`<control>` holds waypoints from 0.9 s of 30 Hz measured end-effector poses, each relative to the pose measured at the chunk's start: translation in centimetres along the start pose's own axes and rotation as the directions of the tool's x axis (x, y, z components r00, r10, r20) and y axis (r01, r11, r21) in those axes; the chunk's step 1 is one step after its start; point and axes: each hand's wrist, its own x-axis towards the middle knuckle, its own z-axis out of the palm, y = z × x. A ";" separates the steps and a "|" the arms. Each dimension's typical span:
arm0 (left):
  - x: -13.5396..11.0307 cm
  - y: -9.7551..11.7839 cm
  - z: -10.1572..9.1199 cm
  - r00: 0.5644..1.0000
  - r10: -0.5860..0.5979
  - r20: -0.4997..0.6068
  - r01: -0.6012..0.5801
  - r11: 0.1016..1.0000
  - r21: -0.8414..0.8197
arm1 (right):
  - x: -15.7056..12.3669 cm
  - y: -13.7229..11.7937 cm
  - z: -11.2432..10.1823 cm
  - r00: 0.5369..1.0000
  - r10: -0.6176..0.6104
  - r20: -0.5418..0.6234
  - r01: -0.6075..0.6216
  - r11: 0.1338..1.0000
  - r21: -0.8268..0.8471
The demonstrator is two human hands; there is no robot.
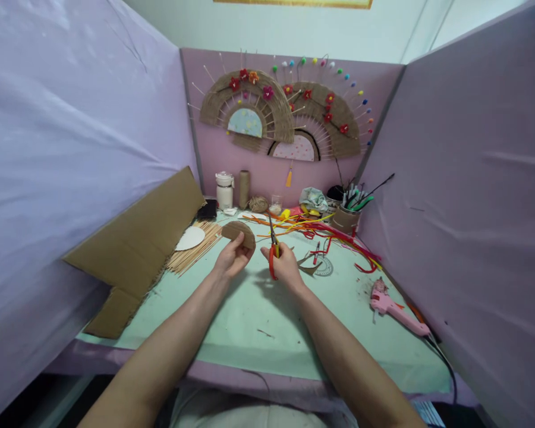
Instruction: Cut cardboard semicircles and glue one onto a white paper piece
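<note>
The left hand (232,259) grips a half-round piece of brown cardboard (238,232) by its lower edge, thumb on the near face. Just beside it, the right hand (287,265) holds orange-handled scissors (273,252) with the blades pointing up and away. Cardboard offcuts (311,268) lie near a clear protractor (324,266) to the right. A pink glue gun (396,309) rests near the table's right edge; thin wooden sticks (195,252) lie beside a large cardboard sheet (138,238) on the left.

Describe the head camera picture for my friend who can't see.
A person's left hand holds a half-round cardboard piece; the right hand holds orange-handled scissors, above a pale green tabletop. A pink glue gun lies at the right; flowery fan shapes show behind.
</note>
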 end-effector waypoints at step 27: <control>-0.5 -0.3 -0.1 0.998 0.047 -0.038 -0.050 0.996 -0.068 | -2.7 -1.3 0.3 0.984 -0.110 0.139 0.178 0.636 -0.751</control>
